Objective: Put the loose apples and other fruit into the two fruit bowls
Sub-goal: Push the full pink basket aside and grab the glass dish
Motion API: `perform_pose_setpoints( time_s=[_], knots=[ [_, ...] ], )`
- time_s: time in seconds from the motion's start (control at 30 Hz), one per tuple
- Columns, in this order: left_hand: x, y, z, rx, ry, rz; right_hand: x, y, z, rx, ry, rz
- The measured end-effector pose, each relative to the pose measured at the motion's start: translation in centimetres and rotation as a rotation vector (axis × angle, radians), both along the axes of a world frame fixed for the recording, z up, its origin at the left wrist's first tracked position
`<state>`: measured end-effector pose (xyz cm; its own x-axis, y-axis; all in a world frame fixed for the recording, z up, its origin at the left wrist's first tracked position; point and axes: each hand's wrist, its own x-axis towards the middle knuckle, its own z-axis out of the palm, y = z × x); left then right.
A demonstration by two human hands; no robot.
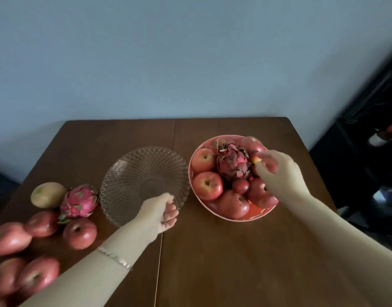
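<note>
Several loose apples (10,238) crowd the near left corner of the desk (223,258), blurred at the frame's edge, with one sharper red apple (80,233) sitting a little further in. Just beyond it I see a pink dragon fruit (78,203) lying on its side, and touching its far left is a yellowish-green round fruit (48,194).

Next comes the clear glass bowl (144,173), patterned and with no fruit in it. My left hand (161,212) grips its near rim, thumb on top and fingers curled underneath; a thin bracelet (115,258) crosses that wrist.

To the right, just beside the glass one, stands the pink bowl (241,216), heaped with red apples around a darker dragon fruit (233,162) in the middle, and a small plum-like fruit (240,186) just near of it. My right hand (276,171) reaches into the bowl's far right side, fingertips pinched around a small reddish fruit (257,159) with a yellow patch, pressed against the pile. Far right, beyond the desk edge, dark clutter sits too blurred to make out.
</note>
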<state>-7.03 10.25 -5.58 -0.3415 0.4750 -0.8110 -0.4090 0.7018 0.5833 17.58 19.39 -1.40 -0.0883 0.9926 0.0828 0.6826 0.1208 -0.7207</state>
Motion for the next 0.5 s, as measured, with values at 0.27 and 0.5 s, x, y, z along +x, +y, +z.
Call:
perform_pose_setpoints(
  time_s=[0.27, 0.5],
  knots=[
    [-4.0, -4.1, -5.2, 0.015, -0.367, 0.446, -2.1, -9.1, -0.2, -0.145, -0.045, 0.384],
    [-4.6, -5.6, -6.1, 0.090, -0.285, 0.539, -1.5, -15.1, -2.6, -0.305, -0.154, 0.437]
  ],
)
